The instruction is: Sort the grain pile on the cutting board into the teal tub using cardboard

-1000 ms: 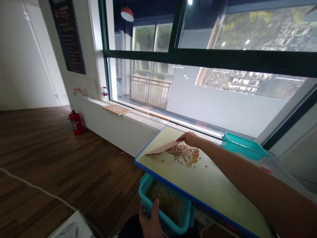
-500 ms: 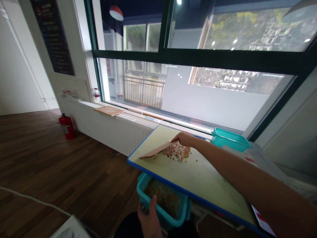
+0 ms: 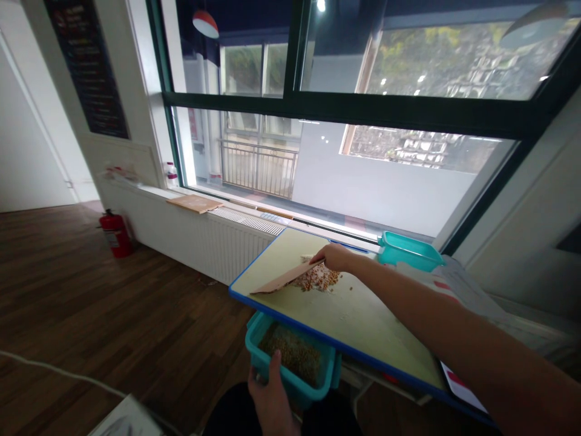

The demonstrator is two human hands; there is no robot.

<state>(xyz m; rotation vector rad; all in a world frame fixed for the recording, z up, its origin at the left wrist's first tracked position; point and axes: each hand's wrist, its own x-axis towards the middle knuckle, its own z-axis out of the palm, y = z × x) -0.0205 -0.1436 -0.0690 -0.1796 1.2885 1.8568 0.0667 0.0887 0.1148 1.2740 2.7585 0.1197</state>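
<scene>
Grips far end of cardboard sheet (image 3: 287,280) in right hand (image 3: 334,257), presumably for control along its length, slanted beside kernels (image 3: 319,278) on table (image 3: 358,318). Clasps teal tub (image 3: 305,393) just below table edge with left hand (image 3: 271,396), thumb over rim, fingers outside, likely for steadiness.

I see pale daylight through the window (image 3: 390,194) at one o'clock, the floor (image 3: 59,309) dim at eight, edges stretched and soft.
</scene>
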